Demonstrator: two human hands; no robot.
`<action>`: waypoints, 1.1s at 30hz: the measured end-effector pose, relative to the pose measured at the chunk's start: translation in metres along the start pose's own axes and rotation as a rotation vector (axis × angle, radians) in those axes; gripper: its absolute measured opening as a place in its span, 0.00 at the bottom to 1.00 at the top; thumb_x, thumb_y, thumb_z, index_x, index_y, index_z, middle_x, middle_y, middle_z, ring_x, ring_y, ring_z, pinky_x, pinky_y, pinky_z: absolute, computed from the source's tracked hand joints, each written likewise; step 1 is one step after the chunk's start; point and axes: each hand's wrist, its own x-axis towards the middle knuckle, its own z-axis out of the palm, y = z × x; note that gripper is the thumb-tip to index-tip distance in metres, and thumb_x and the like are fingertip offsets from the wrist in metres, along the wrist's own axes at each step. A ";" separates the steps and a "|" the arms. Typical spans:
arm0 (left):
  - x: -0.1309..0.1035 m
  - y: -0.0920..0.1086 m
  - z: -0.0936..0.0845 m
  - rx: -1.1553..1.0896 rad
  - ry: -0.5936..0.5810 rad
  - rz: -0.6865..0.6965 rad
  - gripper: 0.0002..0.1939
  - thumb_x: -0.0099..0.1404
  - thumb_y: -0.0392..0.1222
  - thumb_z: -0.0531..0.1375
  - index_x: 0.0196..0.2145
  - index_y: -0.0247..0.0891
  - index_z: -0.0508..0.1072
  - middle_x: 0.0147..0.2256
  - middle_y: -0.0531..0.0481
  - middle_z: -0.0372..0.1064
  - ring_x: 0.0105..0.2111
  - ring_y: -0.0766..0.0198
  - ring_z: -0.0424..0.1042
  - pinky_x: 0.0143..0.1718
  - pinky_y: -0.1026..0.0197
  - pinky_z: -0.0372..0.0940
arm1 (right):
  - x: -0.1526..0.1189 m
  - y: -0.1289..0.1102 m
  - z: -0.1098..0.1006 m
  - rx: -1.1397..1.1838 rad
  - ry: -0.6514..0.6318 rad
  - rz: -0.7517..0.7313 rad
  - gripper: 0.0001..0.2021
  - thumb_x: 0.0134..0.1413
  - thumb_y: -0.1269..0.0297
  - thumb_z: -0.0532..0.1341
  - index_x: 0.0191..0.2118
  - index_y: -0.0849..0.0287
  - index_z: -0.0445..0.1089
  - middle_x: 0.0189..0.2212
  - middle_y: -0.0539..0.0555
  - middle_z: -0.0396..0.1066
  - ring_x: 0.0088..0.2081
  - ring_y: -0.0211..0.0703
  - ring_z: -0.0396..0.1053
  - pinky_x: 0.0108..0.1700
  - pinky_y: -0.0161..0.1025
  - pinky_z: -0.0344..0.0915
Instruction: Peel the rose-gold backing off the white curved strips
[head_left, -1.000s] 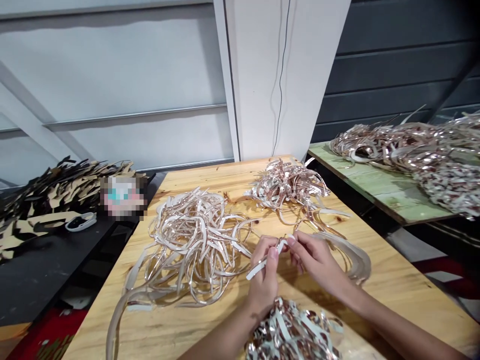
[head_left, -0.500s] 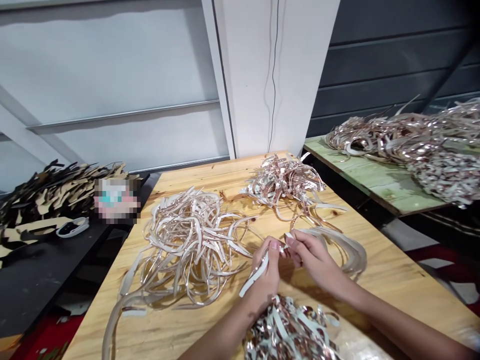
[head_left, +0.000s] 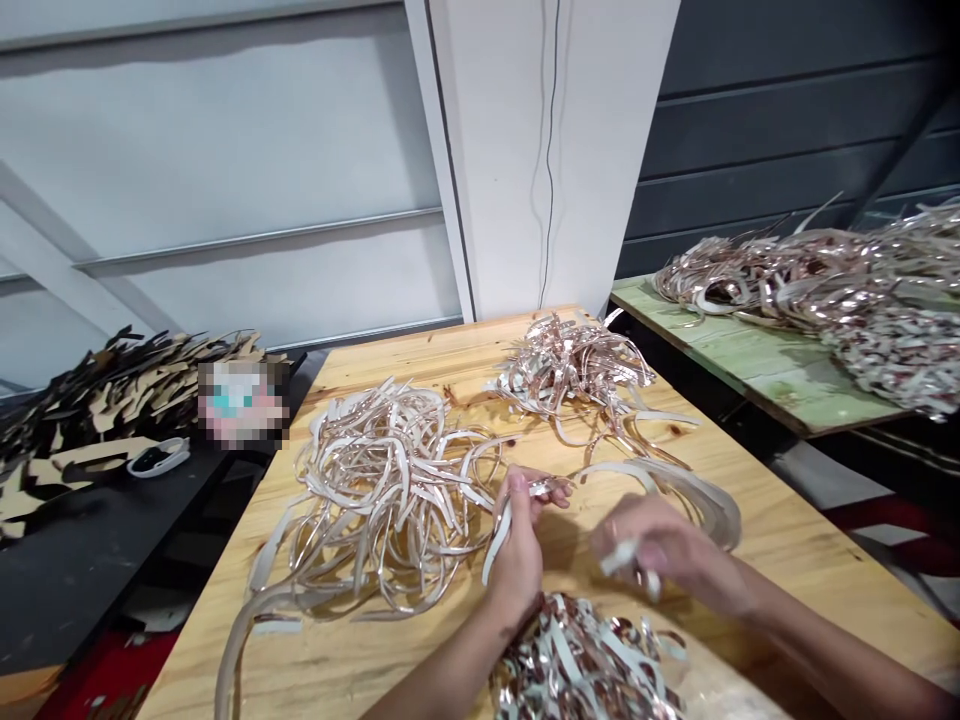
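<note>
My left hand (head_left: 519, 540) is above the middle of the wooden table, its thumb pressed on a white-and-copper shiny strip (head_left: 498, 545) whose tail hangs down along the palm. To its right, my right hand (head_left: 664, 545), somewhat smeared by motion, pinches a short curled piece of strip (head_left: 624, 558). Just below both hands lies a heap of cut shiny pieces (head_left: 577, 665). Left of my left hand spreads a loose tangle of long strips (head_left: 390, 490). Beyond the hands sits another pile of copper strips (head_left: 574, 365), and a bundle of pale curved strips (head_left: 709, 495) lies behind my right hand.
The wooden table (head_left: 360, 665) stands near a wall. On the right, a green board (head_left: 810, 390) bears a large mass of shiny strips (head_left: 802, 270). At left, a dark table (head_left: 97, 580) carries black and tan scraps (head_left: 142, 395) and a white ring-shaped object (head_left: 159, 457).
My hands have come apart. The right one has moved right and down with a short piece of strip, while the left has stayed nearly in place with its strip.
</note>
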 end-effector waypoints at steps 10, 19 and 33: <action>0.001 0.013 0.010 -0.196 -0.056 0.139 0.25 0.72 0.65 0.54 0.33 0.40 0.69 0.34 0.49 0.71 0.37 0.58 0.74 0.46 0.54 0.69 | 0.003 -0.016 0.016 -0.561 -0.299 0.132 0.18 0.60 0.65 0.61 0.22 0.55 0.54 0.18 0.43 0.55 0.21 0.36 0.52 0.27 0.35 0.50; 0.002 0.007 0.006 -0.280 -0.049 0.132 0.21 0.74 0.61 0.54 0.36 0.40 0.69 0.35 0.51 0.72 0.37 0.59 0.74 0.48 0.54 0.68 | -0.001 -0.002 0.015 -0.586 -0.037 0.207 0.27 0.74 0.46 0.47 0.27 0.56 0.66 0.23 0.50 0.66 0.24 0.40 0.61 0.27 0.37 0.52; 0.000 0.009 0.007 -0.250 -0.011 0.239 0.21 0.74 0.61 0.54 0.35 0.41 0.69 0.33 0.51 0.72 0.37 0.58 0.74 0.47 0.55 0.69 | 0.008 0.029 -0.010 -1.088 0.453 0.140 0.13 0.68 0.51 0.58 0.46 0.54 0.73 0.26 0.54 0.74 0.25 0.49 0.70 0.28 0.39 0.51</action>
